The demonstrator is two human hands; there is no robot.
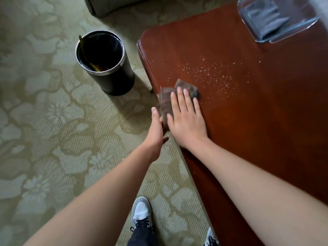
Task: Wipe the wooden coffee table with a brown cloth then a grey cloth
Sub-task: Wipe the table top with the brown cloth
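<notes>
The brown cloth [167, 99] lies crumpled at the left edge of the reddish wooden coffee table [257, 112], partly hanging over it. My right hand [186, 118] presses flat on the cloth, fingers spread. My left hand [157, 129] is cupped just off the table's edge, below and beside the cloth, palm toward the table. Pale crumbs [209, 71] are scattered on the tabletop beyond the cloth. A folded grey cloth [266, 16] rests in a clear tray [300, 30] at the far right of the table.
A black round bin [106, 68] with a dark liner and some rubbish stands on the patterned carpet left of the table's corner. My grey and white shoes [142, 213] are at the bottom. A sofa base [110, 6] sits at the top.
</notes>
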